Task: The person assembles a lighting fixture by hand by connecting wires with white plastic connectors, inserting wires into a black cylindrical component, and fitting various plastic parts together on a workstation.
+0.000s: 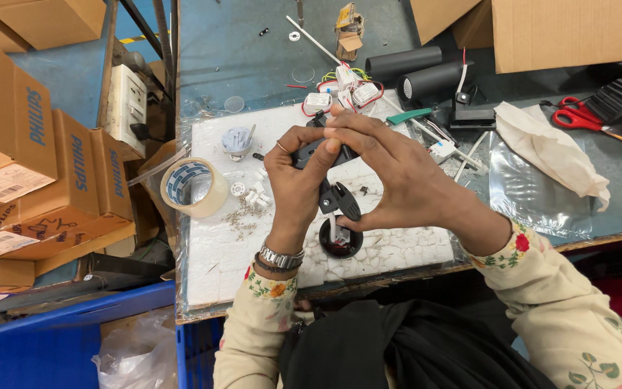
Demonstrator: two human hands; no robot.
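**Both hands on a black spotlight fitting**

Both hands are up over the white foam board (397,248) near the desk's front edge. The left hand (298,180) has its fingers (311,138) pinching the top of a black lamp bracket (338,198), and the right hand (390,169) has its fingers curled onto it from the other side. The bracket's round base (340,241) sits on the foam. A tape roll (194,186) hangs off the board's left edge, red scissors (577,115) lie over by the desk's right edge.
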